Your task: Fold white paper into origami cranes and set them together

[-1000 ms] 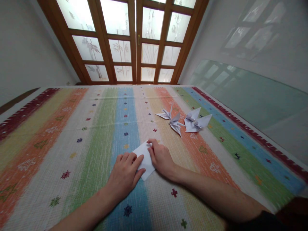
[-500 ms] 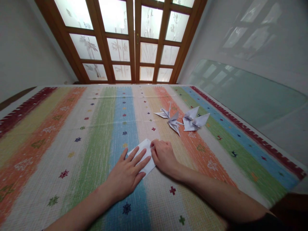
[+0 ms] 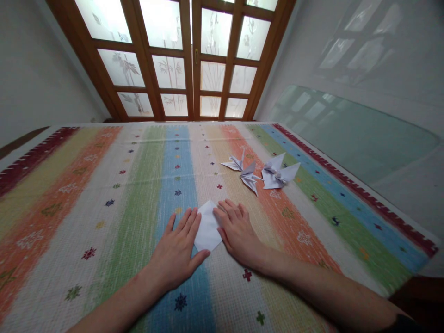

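Note:
A folded sheet of white paper (image 3: 208, 229) lies flat on the striped tablecloth (image 3: 138, 222), one corner pointing away from me. My left hand (image 3: 180, 245) rests over its left edge, fingers stretched out and the thumb reaching to the near corner. On the other side, my right hand (image 3: 237, 231) lies along the right edge with its fingers extended and slightly bent, fingertips on the paper. The middle of the paper shows between both hands. Parts of its side edges are hidden under my fingers.
Several folded paper cranes (image 3: 249, 177) sit together on the cloth, right of centre and farther back. Beyond the table stands a wooden door with frosted panes (image 3: 173, 71). A white wall (image 3: 374, 78) runs along the right side.
My left hand has slid left off the paper's middle, its fingers drawing closer together. My right hand has uncurled from a closed grip at the right edge and now lies flatter.

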The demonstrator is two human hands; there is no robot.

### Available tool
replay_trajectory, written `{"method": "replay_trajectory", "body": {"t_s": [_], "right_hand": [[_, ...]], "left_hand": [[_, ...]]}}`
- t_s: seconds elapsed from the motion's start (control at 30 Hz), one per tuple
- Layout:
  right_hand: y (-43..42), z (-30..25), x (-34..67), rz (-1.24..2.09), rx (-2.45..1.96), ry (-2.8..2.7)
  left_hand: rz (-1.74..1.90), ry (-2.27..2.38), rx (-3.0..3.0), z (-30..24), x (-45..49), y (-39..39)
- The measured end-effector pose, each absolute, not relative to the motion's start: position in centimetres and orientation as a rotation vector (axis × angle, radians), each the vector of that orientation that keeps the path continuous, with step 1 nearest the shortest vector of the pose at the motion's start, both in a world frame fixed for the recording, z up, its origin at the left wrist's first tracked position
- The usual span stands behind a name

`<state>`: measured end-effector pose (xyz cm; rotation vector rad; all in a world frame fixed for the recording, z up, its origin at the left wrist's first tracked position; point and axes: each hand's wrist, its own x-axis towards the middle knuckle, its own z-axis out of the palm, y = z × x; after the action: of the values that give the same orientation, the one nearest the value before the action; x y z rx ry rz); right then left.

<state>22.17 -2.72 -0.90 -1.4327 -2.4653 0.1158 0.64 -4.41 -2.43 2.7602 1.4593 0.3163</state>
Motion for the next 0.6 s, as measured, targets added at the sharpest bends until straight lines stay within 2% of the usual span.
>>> {"method": "replay_trajectory", "body": {"t_s": [0.27,0.6], "right_hand": [[-1.5,0.4,21.7,0.303,-0.908,-2.814],[-1.3,-0.3,20.5,0.376,-1.127,-2.837]], "left_hand": [[0.307,1.435,2.731,-2.0,0.6,-4.1],[0.417,1.604,2.812,-2.5,1.0,-4.9]]}}
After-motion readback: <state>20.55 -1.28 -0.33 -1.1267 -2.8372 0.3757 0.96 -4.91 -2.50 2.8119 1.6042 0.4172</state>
